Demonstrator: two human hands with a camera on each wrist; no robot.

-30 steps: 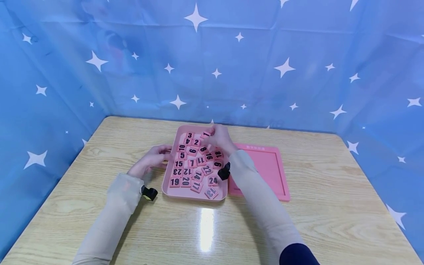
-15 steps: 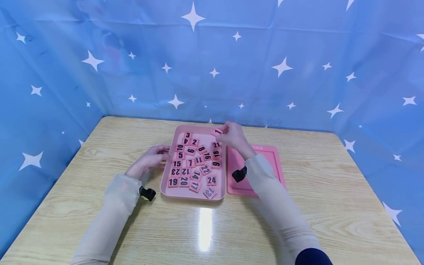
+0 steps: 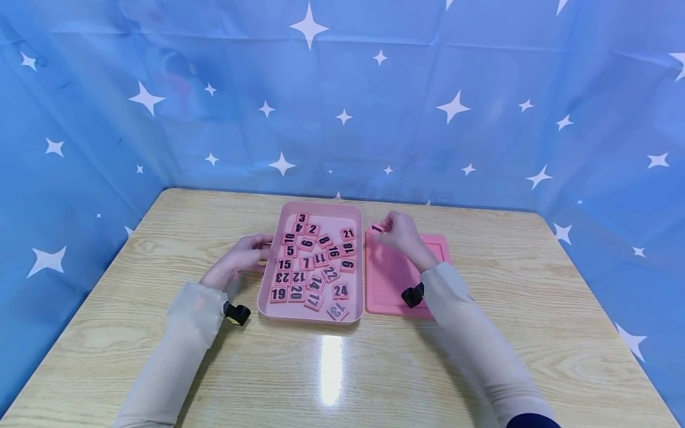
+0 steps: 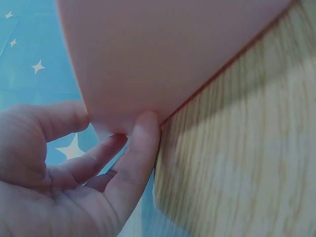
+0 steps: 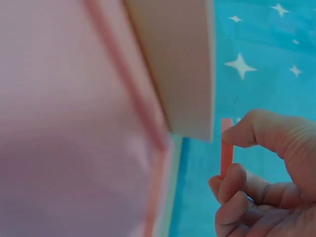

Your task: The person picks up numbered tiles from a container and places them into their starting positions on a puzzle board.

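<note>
A pink tile numbered 1 (image 3: 377, 229) is pinched between the thumb and fingers of my right hand (image 3: 402, 235), over the far left corner of the pink framed board (image 3: 389, 276). Seen edge-on in the right wrist view, the tile (image 5: 226, 150) is a thin slab. To the board's left lies a shallow pale pink tray (image 3: 334, 215) with several loose numbered tiles (image 3: 306, 263) in it. Against the tray's left side rests my left hand (image 3: 239, 260). In the left wrist view its extended fingers (image 4: 143, 140) touch the tray's outer wall (image 4: 133, 59).
Tray and board stand side by side on a light wooden table (image 3: 241, 368). A blue curtain with white stars (image 3: 342, 77) hangs behind the table and at its sides. Each wrist wears a black camera, such as the right one (image 3: 412, 295).
My right hand has carried the 1 tile rightward, out from above the tray to the board's far left corner. The left hand has stayed at the tray's side.
</note>
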